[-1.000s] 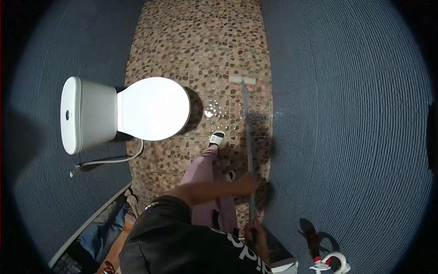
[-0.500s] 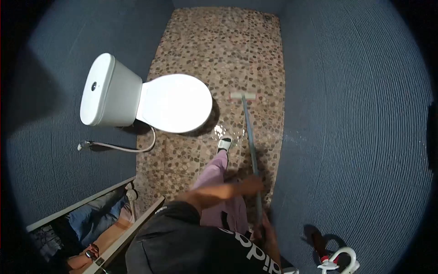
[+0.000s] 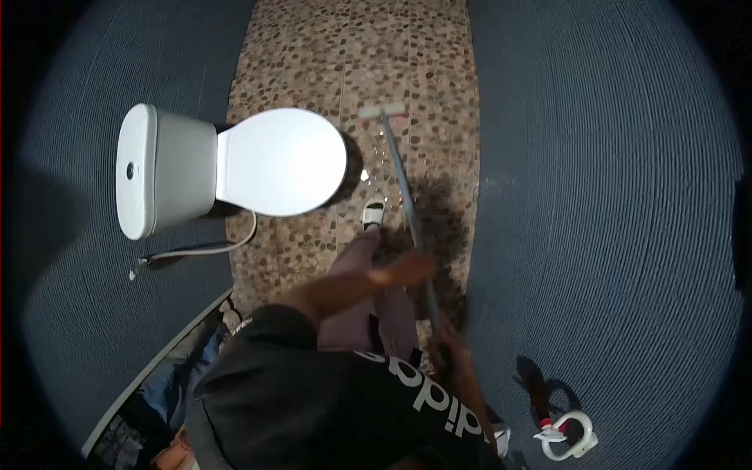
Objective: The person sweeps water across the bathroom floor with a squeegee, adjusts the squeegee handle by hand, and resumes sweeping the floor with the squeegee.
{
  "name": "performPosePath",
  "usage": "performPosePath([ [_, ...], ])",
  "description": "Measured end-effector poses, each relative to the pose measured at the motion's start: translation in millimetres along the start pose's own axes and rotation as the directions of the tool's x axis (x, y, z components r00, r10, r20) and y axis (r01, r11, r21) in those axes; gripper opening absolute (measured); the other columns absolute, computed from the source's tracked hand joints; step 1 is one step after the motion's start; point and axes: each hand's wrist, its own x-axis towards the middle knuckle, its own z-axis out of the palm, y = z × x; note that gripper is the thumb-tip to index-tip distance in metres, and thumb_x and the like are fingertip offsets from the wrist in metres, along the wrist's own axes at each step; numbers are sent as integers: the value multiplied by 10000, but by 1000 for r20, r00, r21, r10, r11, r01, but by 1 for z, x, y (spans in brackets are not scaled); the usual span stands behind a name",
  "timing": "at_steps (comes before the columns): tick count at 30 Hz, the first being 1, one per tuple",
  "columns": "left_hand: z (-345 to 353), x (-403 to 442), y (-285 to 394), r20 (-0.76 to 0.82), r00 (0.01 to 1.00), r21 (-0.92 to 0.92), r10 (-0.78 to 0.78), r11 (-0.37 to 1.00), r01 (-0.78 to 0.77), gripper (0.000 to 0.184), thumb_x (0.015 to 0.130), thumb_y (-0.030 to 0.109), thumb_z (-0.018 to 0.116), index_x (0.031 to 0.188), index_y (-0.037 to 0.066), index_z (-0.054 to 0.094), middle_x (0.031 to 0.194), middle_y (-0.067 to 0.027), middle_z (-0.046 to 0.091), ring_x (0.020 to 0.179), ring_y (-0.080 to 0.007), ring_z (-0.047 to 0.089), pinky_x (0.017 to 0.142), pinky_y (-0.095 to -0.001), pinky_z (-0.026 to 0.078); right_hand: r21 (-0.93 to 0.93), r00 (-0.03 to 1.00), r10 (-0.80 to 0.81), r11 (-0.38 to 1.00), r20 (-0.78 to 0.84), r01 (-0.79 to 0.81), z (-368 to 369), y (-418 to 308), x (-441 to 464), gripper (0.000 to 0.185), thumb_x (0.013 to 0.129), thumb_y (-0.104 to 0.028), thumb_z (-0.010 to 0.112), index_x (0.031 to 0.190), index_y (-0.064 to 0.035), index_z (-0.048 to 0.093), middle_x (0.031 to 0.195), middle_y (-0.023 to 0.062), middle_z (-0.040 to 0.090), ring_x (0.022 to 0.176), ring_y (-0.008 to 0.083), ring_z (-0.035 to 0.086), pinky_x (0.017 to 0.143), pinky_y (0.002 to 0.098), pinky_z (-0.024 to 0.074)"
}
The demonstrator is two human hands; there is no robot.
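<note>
My left hand [image 3: 413, 269] is closed around the middle of the grey pole of a long-handled floor brush [image 3: 402, 178]. Lower down, near my body, my right hand [image 3: 448, 345] grips the pole's near end, its fingers partly in shadow. The brush's pale, red-edged head [image 3: 382, 111] rests on the pebble-patterned floor [image 3: 439, 70], to the right of the toilet bowl. Wet, shiny spots lie between the head and my foot in a light slipper [image 3: 374, 213].
A white toilet [image 3: 283, 162] with its lid down stands on the left, with a hose [image 3: 204, 251] beside it. Dark ridged walls [image 3: 595, 196] close in both sides. A spray bottle [image 3: 540, 411] hangs by a white ring holder [image 3: 576, 442] at lower right. Clothes [image 3: 168, 384] lie at lower left.
The brush head has moved forward and left along the floor, and both hands have shifted up and left with the pole. My view has also shifted.
</note>
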Motion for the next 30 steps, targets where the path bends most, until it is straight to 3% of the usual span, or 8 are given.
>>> performPosePath([
  [3,22,-10,37,164,984,-30,-69,997,75,85,572,140,582,605,63,594,664,-124,557,678,-271,536,531,-423,425,20,983,72,997,-169,-69,6,6,-29,605,740,-142,515,1260,-138,206,606,53,461,435,125,426,366,238,320],
  [9,-59,-12,-32,415,890,-41,-189,973,226,87,599,137,624,662,79,609,732,-67,556,752,-229,533,582,-387,465,-62,992,97,993,-75,-102,60,-30,32,594,755,-120,486,1271,-139,193,605,59,460,412,135,409,346,246,308],
  [14,-57,11,-39,322,918,-16,-231,968,249,201,592,225,673,725,84,618,696,-83,556,710,-212,533,584,-391,464,26,985,108,994,-132,-105,60,-49,16,536,770,-143,475,1257,-147,252,665,50,452,477,125,395,382,217,319],
  [19,-50,14,-40,113,988,-80,-106,990,115,181,630,231,652,751,101,614,703,-66,542,702,-206,526,567,-372,462,159,976,33,985,215,-68,56,-61,5,615,778,-136,454,1290,-192,119,751,97,438,483,129,374,391,232,302],
  [21,-38,10,-46,-39,998,-109,-51,993,46,166,644,221,640,757,103,612,699,-60,538,703,-207,524,562,-366,461,66,993,118,991,18,-119,67,-67,20,606,765,-143,464,1284,-192,155,740,90,437,478,139,371,394,237,308],
  [23,-95,7,-56,311,908,-33,-281,952,306,146,639,192,628,761,114,613,689,-52,530,715,-215,521,548,-368,456,-39,989,117,992,-91,-121,74,-74,27,561,769,-147,456,1270,-183,204,697,74,428,482,143,373,397,240,307],
  [25,-80,18,-50,313,899,-22,-306,944,329,197,607,199,641,787,123,613,694,-52,530,716,-217,519,534,-363,448,-136,983,94,984,-160,-117,76,-86,25,518,778,-152,435,1256,-181,239,659,59,424,474,134,368,391,240,299],
  [30,-97,36,-48,-56,955,-60,-290,956,287,140,578,195,647,688,115,609,666,-72,531,676,-210,527,534,-373,443,-147,969,170,969,-180,-197,81,-127,15,534,778,-144,420,1263,-180,201,646,54,428,460,123,367,383,225,277],
])
